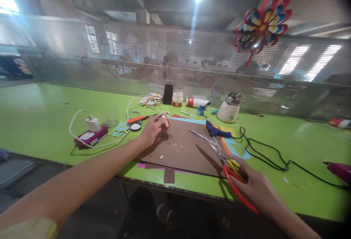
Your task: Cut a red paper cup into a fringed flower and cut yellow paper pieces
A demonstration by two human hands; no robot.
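In the head view, my left hand (152, 129) is over the left side of a brown board (189, 151), its fingers closed on a small red-and-white piece (167, 122); its exact kind is not clear. My right hand (253, 182) grips a pair of scissors (229, 171) with red and yellow on the handles. Their metal blades are spread apart and point up-left over the board's right part. Small paper scraps (178, 145) lie on the board between my hands. A blue glue gun (216, 131) rests just beyond the blades.
Across the green table (41, 103) are a purple power strip (91, 136) with a white charger, a phone (168, 94), paper cups (177, 99), a blue jar (200, 110) and a white kettle (229, 109). A black cord (263, 144) loops at right. A perforated screen (137, 56) stands behind.
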